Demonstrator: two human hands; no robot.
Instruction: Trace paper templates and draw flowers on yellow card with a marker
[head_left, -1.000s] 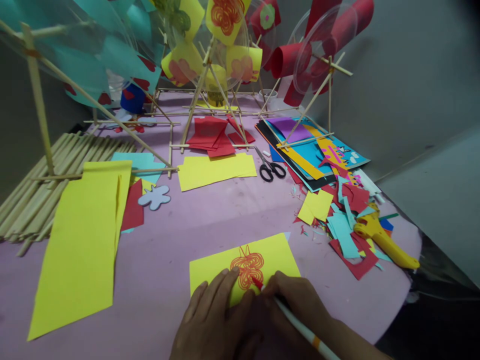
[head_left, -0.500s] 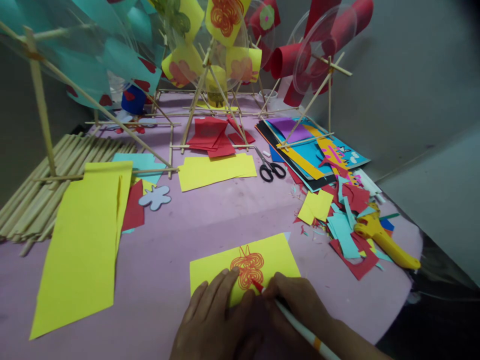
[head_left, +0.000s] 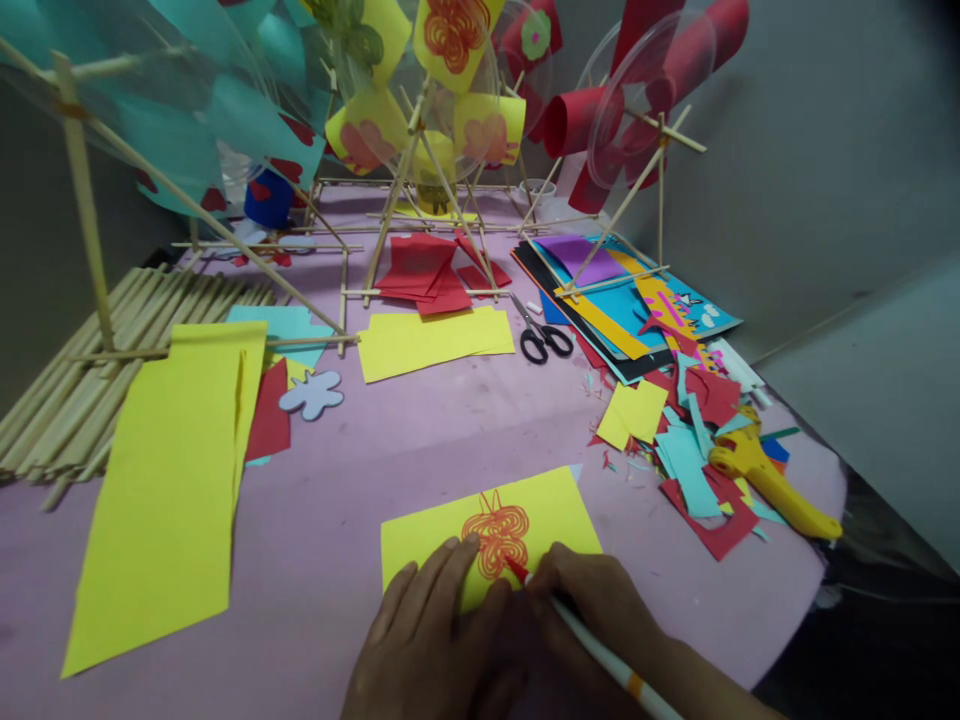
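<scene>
Left of the right grip (head_left: 592,600), the left grip (head_left: 431,630), flat and grasping nothing, presses on the yellow card (head_left: 556,512); its sliding could smear the butterfly drawing (head_left: 507,525). The right grip pinches a red-tipped marker (head_left: 600,655); bearing down could tear the card.

Looping red lines form a butterfly (head_left: 496,527) on a bright yellow sheet (head_left: 559,508); the white marker (head_left: 596,650) shows a red tip (head_left: 517,571) and an orange band (head_left: 635,686). Black-handled scissors (head_left: 545,335), a yellow tool (head_left: 784,488) and red, turquoise and yellow scraps (head_left: 686,472) colour a pale mauve bench (head_left: 322,530). Red hearts (head_left: 286,171) pattern turquoise paper (head_left: 251,125).
</scene>
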